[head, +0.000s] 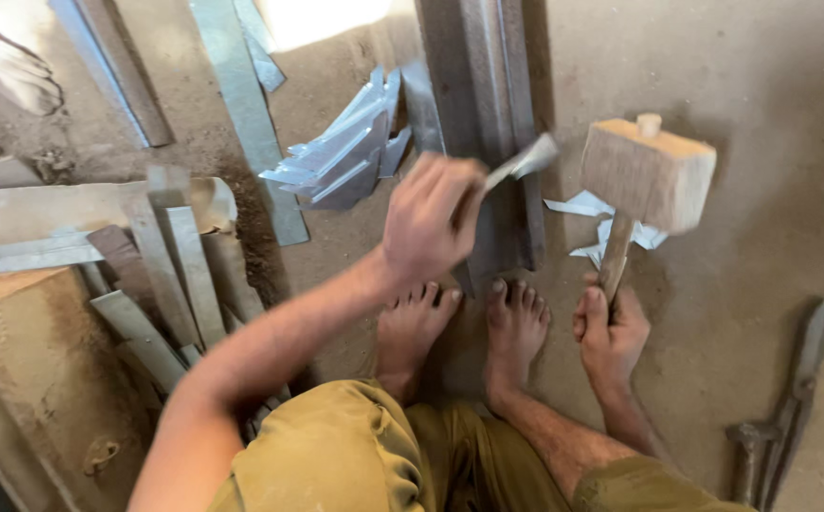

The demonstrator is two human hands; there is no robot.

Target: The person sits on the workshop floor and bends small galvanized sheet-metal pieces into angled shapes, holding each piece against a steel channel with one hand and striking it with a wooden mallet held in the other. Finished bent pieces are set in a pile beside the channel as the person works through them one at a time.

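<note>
My left hand [428,220] is closed around a small strip of sheet metal [524,161], holding it over a long dark steel rail [488,114] that runs away from me on the floor. My right hand [609,334] grips the wooden handle of a mallet [647,173], whose blocky wooden head is raised to the right of the rail. My two bare feet [464,327] rest on the floor at the near end of the rail, between my hands.
A pile of cut sheet-metal pieces [344,152] lies left of the rail. Flat metal strips [170,265] and a rusty box [37,379] crowd the left side. Tin snips [791,408] lie at the lower right. White offcuts [601,228] sit behind the mallet.
</note>
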